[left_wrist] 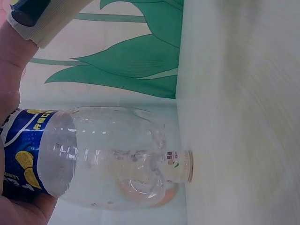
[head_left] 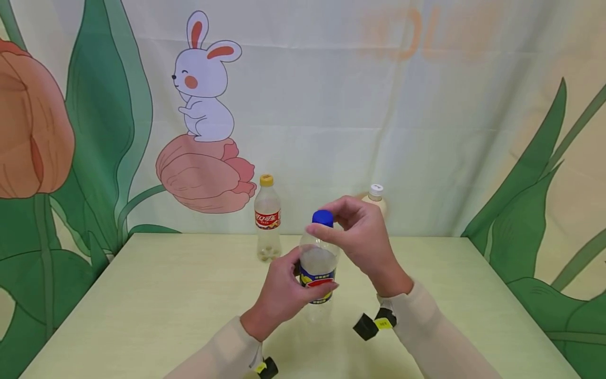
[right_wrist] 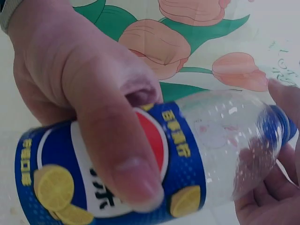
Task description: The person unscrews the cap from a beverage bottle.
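Note:
A clear plastic bottle (head_left: 318, 260) with a blue lemon-patterned label stands nearly upright above the table, in front of me. My left hand (head_left: 287, 291) grips it round the label (right_wrist: 185, 164), thumb across the front. At the top, my right hand (head_left: 362, 237) pinches the blue cap (head_left: 323, 218) between thumb and fingers; the cap sits on the bottle's neck. In the left wrist view the bottle's see-through lower part (left_wrist: 112, 154) shows, and its base is off the table.
A yellow-capped bottle (head_left: 268, 221) with a red label stands at the back of the pale table (head_left: 180, 295), small bits at its bottom. Partly hidden behind my right hand is a white-capped bottle (head_left: 376, 195). A printed cloth (head_left: 307, 95) hangs behind.

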